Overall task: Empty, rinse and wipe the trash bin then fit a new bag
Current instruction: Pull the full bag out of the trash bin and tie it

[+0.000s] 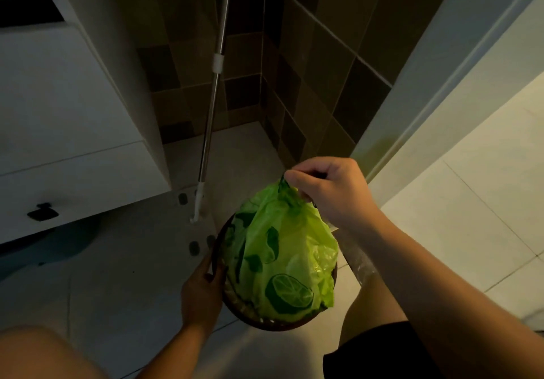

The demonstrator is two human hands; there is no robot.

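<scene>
**Bag above bin, mop behind**

The bag (282, 249) hangs from the right hand (329, 190), which pinches its gathered top, with its lower part inside the bin (219, 249). The left hand (200, 293) holds the bin's left rim. Behind the bin and to its left, a mop handle (210, 113) leans into the tiled corner. A cabinet (59, 119) stands at far left, a door frame (441, 78) at right.
</scene>
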